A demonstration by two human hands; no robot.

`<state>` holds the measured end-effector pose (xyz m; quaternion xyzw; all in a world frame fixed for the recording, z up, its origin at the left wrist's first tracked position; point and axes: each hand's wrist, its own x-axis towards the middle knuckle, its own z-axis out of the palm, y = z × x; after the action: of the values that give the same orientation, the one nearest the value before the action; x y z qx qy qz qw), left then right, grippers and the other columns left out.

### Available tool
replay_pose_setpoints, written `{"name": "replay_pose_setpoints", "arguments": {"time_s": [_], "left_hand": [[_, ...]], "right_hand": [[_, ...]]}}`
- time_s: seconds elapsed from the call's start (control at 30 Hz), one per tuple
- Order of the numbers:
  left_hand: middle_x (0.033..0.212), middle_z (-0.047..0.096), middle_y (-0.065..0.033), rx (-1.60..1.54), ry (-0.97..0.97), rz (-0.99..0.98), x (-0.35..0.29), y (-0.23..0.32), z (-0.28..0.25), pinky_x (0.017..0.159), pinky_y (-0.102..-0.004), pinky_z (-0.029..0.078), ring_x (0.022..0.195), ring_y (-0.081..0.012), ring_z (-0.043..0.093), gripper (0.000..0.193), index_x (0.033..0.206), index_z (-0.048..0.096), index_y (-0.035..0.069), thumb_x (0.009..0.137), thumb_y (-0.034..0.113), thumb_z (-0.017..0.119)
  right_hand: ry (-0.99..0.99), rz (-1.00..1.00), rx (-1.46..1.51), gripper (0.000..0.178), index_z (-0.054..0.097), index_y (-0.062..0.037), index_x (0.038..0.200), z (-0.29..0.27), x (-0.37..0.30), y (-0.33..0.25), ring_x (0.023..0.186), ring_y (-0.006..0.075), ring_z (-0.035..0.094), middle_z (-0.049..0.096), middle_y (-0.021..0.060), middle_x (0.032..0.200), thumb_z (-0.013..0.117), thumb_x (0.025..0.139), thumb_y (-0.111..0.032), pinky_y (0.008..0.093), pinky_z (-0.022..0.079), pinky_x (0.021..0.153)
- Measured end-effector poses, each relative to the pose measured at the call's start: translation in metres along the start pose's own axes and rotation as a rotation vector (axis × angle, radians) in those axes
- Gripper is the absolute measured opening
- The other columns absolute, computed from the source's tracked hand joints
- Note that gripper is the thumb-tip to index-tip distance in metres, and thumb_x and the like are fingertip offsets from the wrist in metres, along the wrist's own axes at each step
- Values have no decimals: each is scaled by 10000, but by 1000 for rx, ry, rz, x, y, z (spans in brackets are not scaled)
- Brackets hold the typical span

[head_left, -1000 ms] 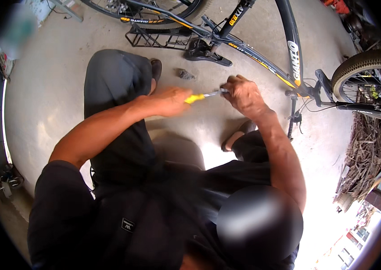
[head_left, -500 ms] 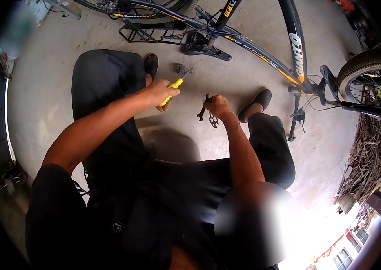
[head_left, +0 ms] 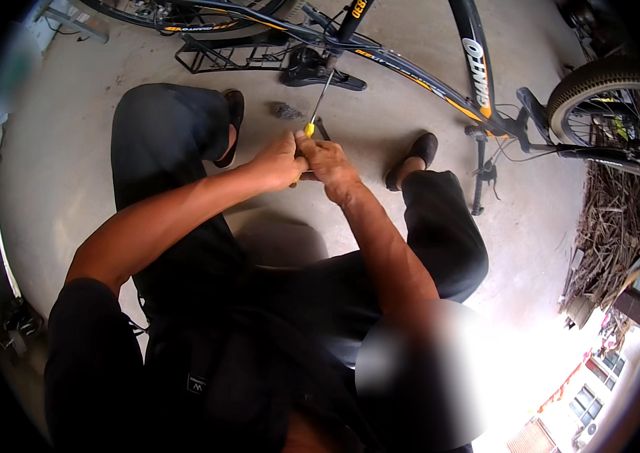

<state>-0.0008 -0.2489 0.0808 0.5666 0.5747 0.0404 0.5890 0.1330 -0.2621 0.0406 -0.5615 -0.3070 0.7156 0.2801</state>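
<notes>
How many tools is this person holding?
2 that I can see: the yellow-handled screwdriver, gripped in the left hand, and a slim dark tool jutting out past the right hand. More may be hidden inside the grip.

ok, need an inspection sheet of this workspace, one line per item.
Surface: bare grey floor.
Job's things: yellow-handled screwdriver, shaft pointing at the bicycle, tip contact unclear; dark tool jutting by the right hand, mostly hidden.
Clutter: dark lump on the floor, kind unclear.
Hands: left hand and right hand together, closed at the screwdriver's handle.
Cables: thin cable near the handlebar.
Surroundings: stick pile at right.
</notes>
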Motion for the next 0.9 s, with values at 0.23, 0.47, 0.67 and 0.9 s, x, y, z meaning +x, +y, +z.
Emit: {"name": "replay_pose_setpoints", "arguments": {"time_s": [0.23, 0.47, 0.67, 0.9], "left_hand": [[949, 624, -106, 68, -161, 79, -28, 12, -36, 661, -281, 510, 772, -154, 628, 406, 1152, 509, -45, 901, 268, 570], [992, 627, -107, 140, -48, 58, -22, 25, -85, 698, -295, 505, 837, -172, 638, 406, 1174, 542, -42, 916, 272, 535], [1042, 610, -150, -120, 6, -28, 26, 17, -84, 771, -346, 513, 933, -237, 613, 480, 1187, 525, -35, 936, 374, 507], [1017, 635, -161, -575, -149, -55, 63, 25, -71, 794, -389, 522, 911, -260, 638, 317, 1078, 534, 6, 943, 293, 513]], "right_hand": [[175, 1, 18, 342, 617, 67, 905, 4, -20, -39, 646, 190, 590, 609, 110, 776, 585, 876, -272, 332, 510, 574], [284, -100, -89, 333, 613, 51, 1010, 11, -44, -64, 613, 146, 551, 582, 73, 727, 631, 841, -235, 297, 457, 523], [339, -166, -86, 447, 563, 36, 1174, 13, -54, -43, 614, 105, 532, 577, 51, 758, 649, 848, -257, 242, 457, 516], [328, -32, 193, 497, 519, 49, 1231, 23, -66, -24, 599, 92, 525, 568, 32, 794, 655, 861, -253, 224, 428, 484]]}}
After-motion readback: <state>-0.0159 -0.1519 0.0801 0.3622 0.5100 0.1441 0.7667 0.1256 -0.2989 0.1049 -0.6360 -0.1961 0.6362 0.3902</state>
